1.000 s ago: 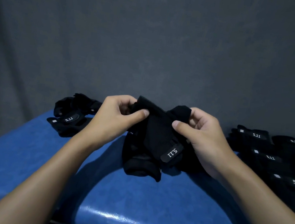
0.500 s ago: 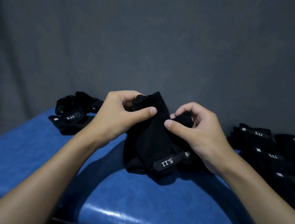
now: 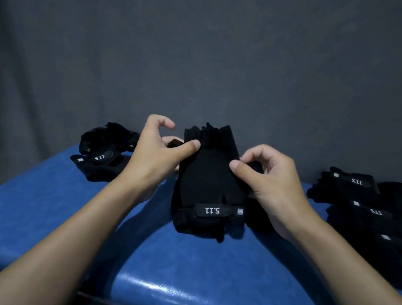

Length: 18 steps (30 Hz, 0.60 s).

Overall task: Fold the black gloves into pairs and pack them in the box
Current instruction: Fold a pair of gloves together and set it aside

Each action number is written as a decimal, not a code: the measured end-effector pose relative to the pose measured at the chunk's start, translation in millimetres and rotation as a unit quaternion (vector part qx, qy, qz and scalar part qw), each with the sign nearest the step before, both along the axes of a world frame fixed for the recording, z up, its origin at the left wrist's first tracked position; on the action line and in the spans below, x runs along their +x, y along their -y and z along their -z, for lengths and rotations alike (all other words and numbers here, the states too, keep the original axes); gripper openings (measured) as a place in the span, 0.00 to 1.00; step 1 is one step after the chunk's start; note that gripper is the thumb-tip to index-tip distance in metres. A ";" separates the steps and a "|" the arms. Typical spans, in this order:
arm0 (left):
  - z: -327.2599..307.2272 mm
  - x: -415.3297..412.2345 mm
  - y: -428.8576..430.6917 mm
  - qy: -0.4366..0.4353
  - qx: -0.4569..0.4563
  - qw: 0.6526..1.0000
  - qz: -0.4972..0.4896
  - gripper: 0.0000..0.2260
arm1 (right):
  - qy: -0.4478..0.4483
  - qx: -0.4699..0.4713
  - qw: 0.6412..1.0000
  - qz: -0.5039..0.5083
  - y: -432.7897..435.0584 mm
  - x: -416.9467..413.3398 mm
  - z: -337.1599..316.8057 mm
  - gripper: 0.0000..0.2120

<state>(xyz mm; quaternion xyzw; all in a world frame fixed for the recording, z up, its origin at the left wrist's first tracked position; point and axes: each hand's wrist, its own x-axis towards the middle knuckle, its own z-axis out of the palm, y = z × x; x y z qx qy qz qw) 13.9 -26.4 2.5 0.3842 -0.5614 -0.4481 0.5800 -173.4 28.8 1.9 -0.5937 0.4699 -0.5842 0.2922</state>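
The black gloves point(image 3: 207, 178) now stand straighter than half a second ago, their strap point(image 3: 213, 210) turned level near the lower edge, which rests on the blue surface point(image 3: 181, 264). The left hand point(image 3: 155, 152) pinches the upper left edge with its thumb in front, and its index finger has lifted clear and curls in the air. The right hand point(image 3: 269, 183) pinches the right edge, thumb in front and fingers curled behind. The strap reads "5.11", upside down. A loose pile point(image 3: 103, 158) to the left and a stack point(image 3: 370, 211) to the right carry the same mark.
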 end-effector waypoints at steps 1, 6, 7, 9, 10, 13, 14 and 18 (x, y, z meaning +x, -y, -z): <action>2.2 0.0 1.8 0.011 -0.010 1.000 -0.011 0.19 | -0.023 0.007 1.000 0.002 0.9 0.5 2.4 0.08; 10.3 1.2 12.9 0.083 -0.051 0.993 -0.071 0.18 | -0.096 0.008 0.995 -0.005 4.7 3.2 10.8 0.06; 12.4 1.4 16.2 0.092 -0.051 0.992 -0.073 0.17 | -0.113 0.004 0.994 0.008 6.6 3.0 13.2 0.06; 18.4 1.9 21.3 0.128 -0.040 0.988 -0.076 0.17 | -0.163 0.004 0.986 0.038 12.0 1.0 22.1 0.08; 22.1 2.2 22.8 0.154 -0.032 0.984 -0.077 0.17 | -0.191 0.012 0.980 0.049 13.9 -0.3 27.3 0.08; 34.3 2.3 24.4 0.216 -0.008 0.974 -0.063 0.14 | -0.284 0.047 0.955 0.067 15.3 -2.3 39.1 0.10; 37.3 2.8 23.9 0.228 -0.005 0.972 -0.057 0.13 | -0.306 0.049 0.948 0.073 15.2 -2.8 41.1 0.10; 41.7 5.7 23.5 0.229 -0.015 0.973 -0.033 0.11 | -0.347 0.033 0.932 0.097 17.2 -1.1 41.7 0.08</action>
